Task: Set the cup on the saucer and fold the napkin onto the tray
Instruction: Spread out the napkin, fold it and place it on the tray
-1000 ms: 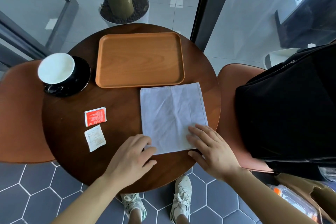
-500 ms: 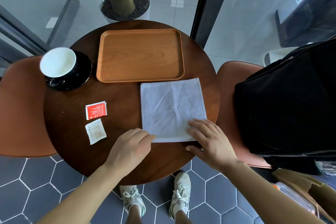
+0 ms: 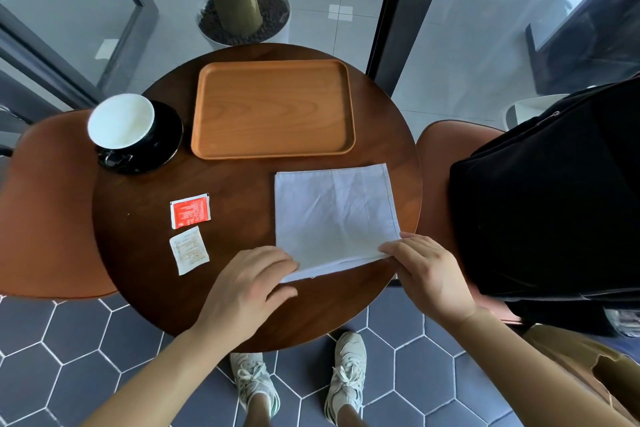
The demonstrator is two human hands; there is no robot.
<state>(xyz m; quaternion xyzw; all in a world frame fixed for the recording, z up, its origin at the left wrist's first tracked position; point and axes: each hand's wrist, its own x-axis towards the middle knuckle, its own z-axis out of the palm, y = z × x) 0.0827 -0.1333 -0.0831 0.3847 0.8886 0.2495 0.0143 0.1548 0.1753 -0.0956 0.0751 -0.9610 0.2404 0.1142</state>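
A white napkin (image 3: 332, 215) lies flat on the round dark wooden table (image 3: 242, 191), just in front of the bare wooden tray (image 3: 273, 109). My left hand (image 3: 249, 284) pinches the napkin's near left corner, and my right hand (image 3: 424, 267) pinches its near right corner. The near edge is lifted a little off the table. At the table's far left, a cup (image 3: 121, 121), white inside and black outside, stands on a black saucer (image 3: 162, 146).
A red sachet (image 3: 189, 210) and a pale sachet (image 3: 188, 250) lie left of the napkin. Orange chairs stand on both sides; the right chair (image 3: 436, 163) carries a black bag (image 3: 550, 198). A potted trunk (image 3: 242, 7) stands beyond the table.
Both hands went from lying flat on the napkin's near edge to pinching its near corners, and the near edge has come up slightly.
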